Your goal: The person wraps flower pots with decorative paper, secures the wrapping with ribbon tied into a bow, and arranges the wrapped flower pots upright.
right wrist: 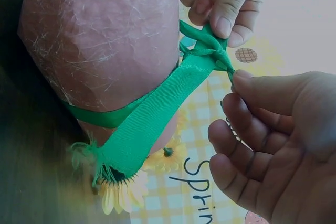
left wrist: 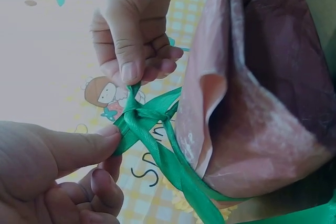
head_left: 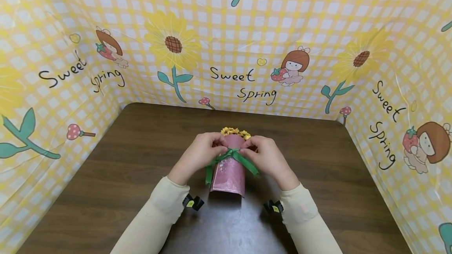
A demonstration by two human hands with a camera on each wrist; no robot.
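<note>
A bouquet wrapped in pink paper [head_left: 230,175] lies on the table, its yellow flowers [head_left: 230,130] showing at the far end. Green ribbon [head_left: 233,153] goes round the wrap and crosses in a loose bow on top, two tails hanging to the sides. My left hand [head_left: 205,150] pinches one loop of the ribbon between thumb and forefinger. Opposite it, my right hand [head_left: 265,154] pinches the other loop. In the left wrist view the knot [left wrist: 139,113] stands a little off the paper. One tail [right wrist: 152,114] has a frayed end in the right wrist view.
The brown wooden table [head_left: 141,148] extends around the bouquet. A yellow checked cloth [head_left: 226,30] with printed flowers and girls walls in the back and both sides. A small black camera [head_left: 193,202] sits on the left wrist, another camera [head_left: 273,207] on the right.
</note>
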